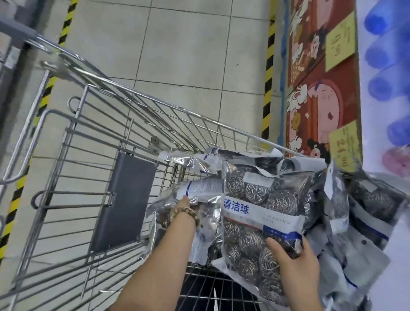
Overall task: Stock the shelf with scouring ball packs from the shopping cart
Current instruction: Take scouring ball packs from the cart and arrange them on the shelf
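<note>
Pale grey floor tiles (183, 50) with dark grout lines. Two yellow-and-black hazard stripes run along the floor: one on the left (65, 22), slanting down toward the near corner, and one on the right (267, 77), at the foot of a red cartoon-printed panel (314, 98). Two yellow price tags are on that panel. The upper tag (340, 41) is blurred; the lower tag (344, 147) reads 24.00. Right of the panel, blue cylinders (387, 53) are stacked end-on, with a pink one (401, 158) below them.

Bare forearms (157, 270), beaded bracelet (190, 213) on the wrist of the left hand (184, 201) (round brown beads, strung close)
</note>
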Available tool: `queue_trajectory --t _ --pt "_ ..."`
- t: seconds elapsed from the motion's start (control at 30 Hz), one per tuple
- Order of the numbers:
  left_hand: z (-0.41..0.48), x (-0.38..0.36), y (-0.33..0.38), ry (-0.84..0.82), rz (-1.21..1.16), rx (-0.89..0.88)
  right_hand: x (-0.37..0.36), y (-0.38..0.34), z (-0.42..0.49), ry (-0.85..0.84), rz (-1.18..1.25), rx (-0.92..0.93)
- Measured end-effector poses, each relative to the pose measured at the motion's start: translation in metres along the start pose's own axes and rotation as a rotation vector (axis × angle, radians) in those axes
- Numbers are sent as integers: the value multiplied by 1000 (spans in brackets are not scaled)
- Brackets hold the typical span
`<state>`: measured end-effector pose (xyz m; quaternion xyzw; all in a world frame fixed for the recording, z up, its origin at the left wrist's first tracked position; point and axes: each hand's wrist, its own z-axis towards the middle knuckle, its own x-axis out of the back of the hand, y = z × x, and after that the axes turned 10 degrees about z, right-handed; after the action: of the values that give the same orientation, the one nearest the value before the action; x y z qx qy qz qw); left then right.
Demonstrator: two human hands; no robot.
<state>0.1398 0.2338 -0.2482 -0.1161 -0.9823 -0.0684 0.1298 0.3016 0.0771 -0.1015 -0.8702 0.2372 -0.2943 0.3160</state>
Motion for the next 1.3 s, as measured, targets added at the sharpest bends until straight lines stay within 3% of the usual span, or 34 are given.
queue_trajectory --t 0.13,0.23,0.4,0.47,0.8,1.07,1.3 --pt "-1 17 -24 104 -192 7 14 -8 -11 28 23 14" --pt "-34 25 -29 143 -232 -128 24 -15 -21 51 63 33" --pt "-107 56 -45 205 134 -478 34 -21 -34 46 86 41" --pt "-118 76 -51 171 121 -609 35 -23 -37 50 117 53" --pt "-195 116 -27 115 73 -932 58 -35 -56 79 336 100" --pt "-243 70 -10 -53 205 -1045 124 -4 -83 240 545 132" --pt "-268 5 -46 -193 458 -1126 199 60 -140 414 794 85"
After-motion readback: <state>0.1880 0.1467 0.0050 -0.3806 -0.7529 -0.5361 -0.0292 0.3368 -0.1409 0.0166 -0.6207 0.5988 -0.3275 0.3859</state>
